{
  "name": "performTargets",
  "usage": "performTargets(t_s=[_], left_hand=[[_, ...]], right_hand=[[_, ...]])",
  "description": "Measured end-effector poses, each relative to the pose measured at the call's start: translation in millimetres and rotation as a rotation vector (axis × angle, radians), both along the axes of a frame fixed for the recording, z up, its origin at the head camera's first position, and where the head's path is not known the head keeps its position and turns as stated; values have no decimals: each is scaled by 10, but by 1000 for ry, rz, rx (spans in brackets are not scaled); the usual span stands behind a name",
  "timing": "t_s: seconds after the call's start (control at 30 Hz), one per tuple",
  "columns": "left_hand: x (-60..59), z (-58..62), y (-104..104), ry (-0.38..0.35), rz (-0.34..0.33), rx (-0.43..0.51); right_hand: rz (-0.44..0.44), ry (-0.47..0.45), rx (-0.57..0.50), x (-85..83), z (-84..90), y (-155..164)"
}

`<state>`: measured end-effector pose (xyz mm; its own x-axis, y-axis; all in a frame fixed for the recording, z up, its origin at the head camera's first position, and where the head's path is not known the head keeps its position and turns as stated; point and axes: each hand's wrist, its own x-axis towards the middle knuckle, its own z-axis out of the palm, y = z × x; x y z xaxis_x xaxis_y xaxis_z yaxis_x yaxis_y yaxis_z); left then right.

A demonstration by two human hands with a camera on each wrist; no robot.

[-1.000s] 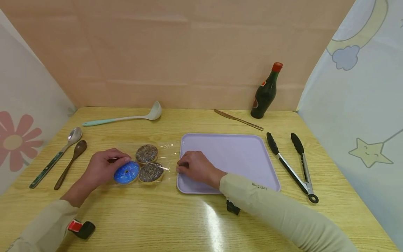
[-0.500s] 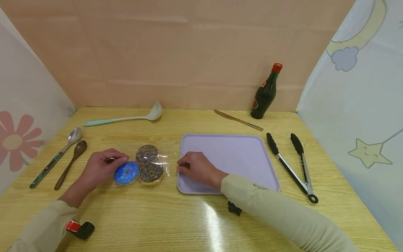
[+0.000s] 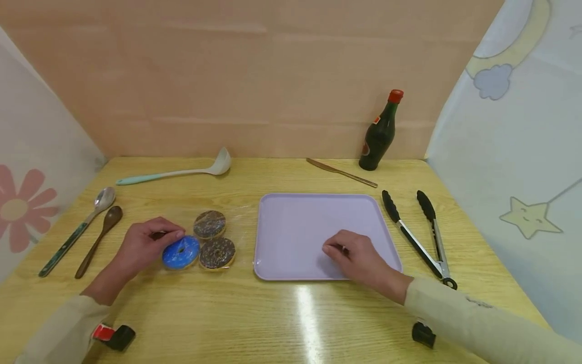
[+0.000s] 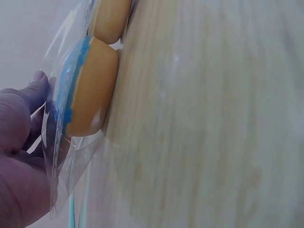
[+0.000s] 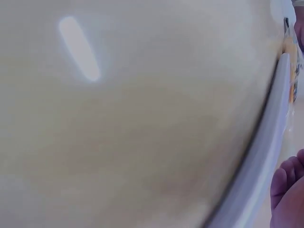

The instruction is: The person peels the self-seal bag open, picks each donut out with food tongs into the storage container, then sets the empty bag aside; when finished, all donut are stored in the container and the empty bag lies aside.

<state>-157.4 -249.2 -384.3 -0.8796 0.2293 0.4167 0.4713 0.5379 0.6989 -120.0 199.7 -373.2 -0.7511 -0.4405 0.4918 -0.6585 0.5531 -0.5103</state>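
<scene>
My left hand pinches the left end of a clear plastic bag on the table. In the bag are a blue-iced doughnut and two chocolate ones, a rear doughnut and a front doughnut. The left wrist view has my thumb against the film beside the blue doughnut's pale side. Over the right half of a lilac tray is my right hand, fingers loosely curled, nothing visible in them. Its fingers show near the tray's edge in the right wrist view.
A metal spoon and a wooden spoon lie at left, a ladle behind the bag. At the back right are a table knife and a dark bottle. Tongs lie right of the tray.
My right hand has let go of the bag's right end and moved right across the tray. The left hand keeps its hold; the bag has barely moved.
</scene>
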Motion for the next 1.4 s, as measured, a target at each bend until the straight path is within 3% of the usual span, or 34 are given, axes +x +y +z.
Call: performTargets(t_s=[0.17,0.33,0.43,0.53,0.67,0.77,1.03,1.2,1.4], left_hand=[[24,-1,-39,29,8,-22],[43,6,-51,17,16,-13],[39,-9,-54,9,15,-3],[28,-28,-51,10,14,7],[22,-42,-41,13,7,17],[28,-42,-40,20,10,14],[39,-30,-34,4,9,24],[23,-22,-17,14,-11,22],[-8,-6,5,29,-36,49]], right_hand=[[-189,31,-11,274,-25,511],[-410,37,-9,431,5,993],[-526,-15,44,460,24,1265],[-610,-126,126,434,35,1489],[-656,-325,211,337,44,1663],[-657,-425,256,252,70,1686],[-692,-540,394,132,155,1613],[-695,-531,401,156,141,1638],[-692,-391,343,238,114,1657]])
